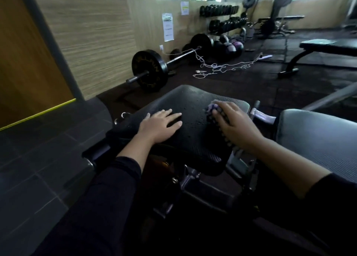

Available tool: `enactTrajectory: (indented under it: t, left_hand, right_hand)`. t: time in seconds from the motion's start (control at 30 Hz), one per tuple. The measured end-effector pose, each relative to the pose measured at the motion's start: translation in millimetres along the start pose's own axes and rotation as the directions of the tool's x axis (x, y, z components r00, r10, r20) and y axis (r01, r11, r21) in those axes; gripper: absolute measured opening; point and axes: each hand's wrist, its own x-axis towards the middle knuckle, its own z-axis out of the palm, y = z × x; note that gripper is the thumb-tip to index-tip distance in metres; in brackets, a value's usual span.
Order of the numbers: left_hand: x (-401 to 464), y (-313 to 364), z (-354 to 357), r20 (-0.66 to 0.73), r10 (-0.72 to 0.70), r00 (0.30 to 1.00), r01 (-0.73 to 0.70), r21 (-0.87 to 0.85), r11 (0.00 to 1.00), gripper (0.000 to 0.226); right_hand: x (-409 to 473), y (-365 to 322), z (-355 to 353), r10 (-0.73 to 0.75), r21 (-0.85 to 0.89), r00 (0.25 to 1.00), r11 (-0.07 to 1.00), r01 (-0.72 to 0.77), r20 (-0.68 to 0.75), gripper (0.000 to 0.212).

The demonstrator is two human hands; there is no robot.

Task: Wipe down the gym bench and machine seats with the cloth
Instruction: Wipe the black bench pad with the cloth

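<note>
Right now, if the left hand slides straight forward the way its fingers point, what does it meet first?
Probably the cloth under the right hand. The left hand lies flat on the seat pad, fingers pointing right across it, with only bare, droplet-speckled pad between. Depth is hard to judge.
</note>
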Motion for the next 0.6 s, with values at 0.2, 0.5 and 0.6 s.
enactTrajectory:
  t: [0.2, 0.5, 0.6]
  left_hand:
    - [1.8, -8.7, 6.6, -0.029, 0.036, 0.999, -0.036, -0.008, 0.999, 0.051]
    - [-0.4, -7.5, 8.0, -0.021, 0.017, 1.000, -0.018, -0.028, 0.999, 0.050]
    - [-1.8, -6.0, 7.6, -0.024, 0.010, 1.000, -0.010, -0.026, 1.000, 0.050]
  right_hand:
    - [6.8, -34.2, 42.8, 0.170, -0.389, 0.885, 0.921, 0.014, 0.433, 0.050]
    - [7.3, -31.8, 43.9, 0.182, -0.387, 0.887, 0.922, -0.004, 0.424, 0.052]
    - [6.8, -31.9, 43.4, 0.193, -0.383, 0.894, 0.923, -0.026, 0.405, 0.062]
